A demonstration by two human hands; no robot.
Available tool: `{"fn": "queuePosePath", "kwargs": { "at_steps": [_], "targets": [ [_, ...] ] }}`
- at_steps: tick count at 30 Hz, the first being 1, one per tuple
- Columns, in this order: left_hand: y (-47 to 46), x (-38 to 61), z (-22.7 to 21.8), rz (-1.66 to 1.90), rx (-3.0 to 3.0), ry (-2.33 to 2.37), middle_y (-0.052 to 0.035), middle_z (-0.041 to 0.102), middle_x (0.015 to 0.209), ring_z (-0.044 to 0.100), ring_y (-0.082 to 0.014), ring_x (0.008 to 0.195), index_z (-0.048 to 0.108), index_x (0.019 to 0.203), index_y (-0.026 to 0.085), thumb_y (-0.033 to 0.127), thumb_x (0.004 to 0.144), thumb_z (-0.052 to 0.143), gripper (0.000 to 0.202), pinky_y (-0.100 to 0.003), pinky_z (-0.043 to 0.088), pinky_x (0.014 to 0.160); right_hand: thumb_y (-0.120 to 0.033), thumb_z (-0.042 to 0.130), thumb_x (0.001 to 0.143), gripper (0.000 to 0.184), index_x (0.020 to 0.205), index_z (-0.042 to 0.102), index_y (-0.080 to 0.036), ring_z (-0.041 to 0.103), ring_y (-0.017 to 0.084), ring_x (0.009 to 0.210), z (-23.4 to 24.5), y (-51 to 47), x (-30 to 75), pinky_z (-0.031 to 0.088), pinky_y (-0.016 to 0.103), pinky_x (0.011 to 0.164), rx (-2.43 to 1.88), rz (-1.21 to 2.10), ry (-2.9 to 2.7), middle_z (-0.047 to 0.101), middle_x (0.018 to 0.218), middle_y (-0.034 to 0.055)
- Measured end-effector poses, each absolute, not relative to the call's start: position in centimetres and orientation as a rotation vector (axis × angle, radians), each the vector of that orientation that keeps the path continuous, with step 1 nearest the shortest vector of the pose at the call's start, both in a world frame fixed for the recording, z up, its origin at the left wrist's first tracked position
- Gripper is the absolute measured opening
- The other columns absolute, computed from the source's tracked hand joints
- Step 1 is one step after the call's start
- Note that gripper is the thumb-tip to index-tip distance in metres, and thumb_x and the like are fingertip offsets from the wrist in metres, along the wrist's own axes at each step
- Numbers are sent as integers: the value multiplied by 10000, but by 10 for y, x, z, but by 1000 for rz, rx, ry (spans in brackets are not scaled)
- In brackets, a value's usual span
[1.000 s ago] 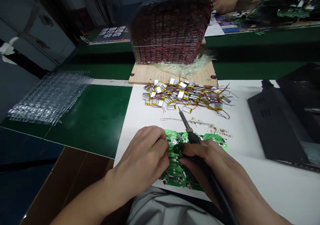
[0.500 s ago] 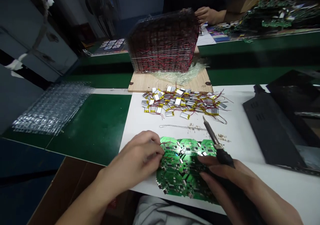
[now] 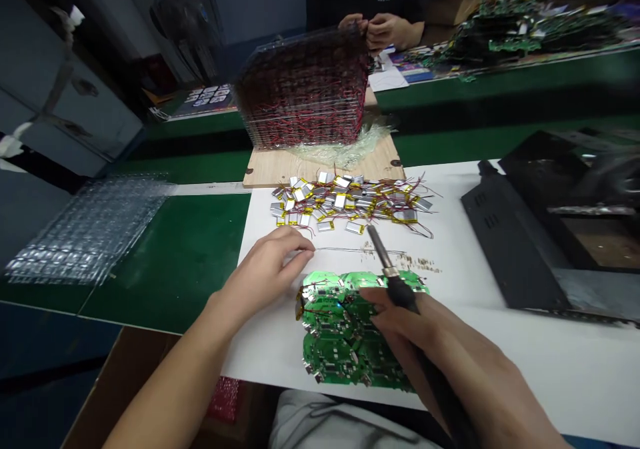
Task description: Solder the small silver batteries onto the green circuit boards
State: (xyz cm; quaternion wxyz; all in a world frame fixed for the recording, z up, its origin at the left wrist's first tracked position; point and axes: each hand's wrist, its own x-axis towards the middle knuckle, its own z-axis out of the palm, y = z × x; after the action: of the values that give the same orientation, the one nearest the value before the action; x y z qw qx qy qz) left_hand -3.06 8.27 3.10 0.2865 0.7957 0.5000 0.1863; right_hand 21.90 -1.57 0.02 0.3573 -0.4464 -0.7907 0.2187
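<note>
Left hand: the left hand [image 3: 265, 272] is empty, its fingers [image 3: 300, 248] stretched out and close together, just above the top-left corner of the board.

Right hand: the right hand [image 3: 417, 329] has a narrow grip around the iron's dark handle, and the fingertips lie over the board's right side.

Iron: the iron [image 3: 395, 282] slants up and away from the right hand, its tip near the front edge of the batteries. Whether the tip touches the white sheet is hard to tell. The lower handle runs out of the frame at the bottom.

Board: the board [image 3: 340, 336], a green panel of joined round circuits, lies flat on the white sheet [image 3: 273, 352], between the hands. The right hand hides part of it, and the parts on it are too small to make out.

Batteries: a heap of small silver pouch batteries [image 3: 340, 202] with red-and-black leads lies beyond the board, on the same sheet.

Beyond: a tall tray stack [image 3: 303, 92], laced with red wires, stands on a wooden board [image 3: 270, 169] — its inside is hidden by the wires and blur.

Co-worker: two hands [image 3: 377, 31] rest at the top of the tray stack, the person cut off by the frame.
</note>
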Motion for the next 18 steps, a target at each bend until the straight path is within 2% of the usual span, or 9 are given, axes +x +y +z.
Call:
{"fn": "queuePosePath", "kwargs": {
  "at_steps": [4,11,15,18],
  "targets": [
    [69,-37,29,559,2022,1382,-56,687,1048,644,-205,999,710,988,182,206,986,533,179,-331,491,879,-146,363,1016,349,1287,523,-296,643,182,945,15,-1,214,521,264,780,-1000,642,-2266,681,1092,47],
    [45,-34,29,630,1801,1106,-59,663,1134,629,-188,1064,718,1129,219,217,986,574,203,-306,489,927,-209,293,1055,344,1294,535,-257,597,192,790,20,12,208,459,281,664,-926,597,-2390,651,879,40],
    [39,-34,16,701,1729,1148,-72,651,1209,615,-198,1096,677,1225,209,214,952,634,277,-318,473,964,-248,222,1073,379,1183,584,-230,582,199,769,19,12,207,444,299,632,-911,518,-2421,665,872,47],
    [38,-35,9,726,1674,1136,-77,646,1192,616,-206,1100,699,1195,204,204,942,639,260,-323,480,946,-224,245,1069,352,1154,586,-222,567,194,760,21,11,207,434,305,622,-918,485,-2454,658,867,48]
  ]
}}
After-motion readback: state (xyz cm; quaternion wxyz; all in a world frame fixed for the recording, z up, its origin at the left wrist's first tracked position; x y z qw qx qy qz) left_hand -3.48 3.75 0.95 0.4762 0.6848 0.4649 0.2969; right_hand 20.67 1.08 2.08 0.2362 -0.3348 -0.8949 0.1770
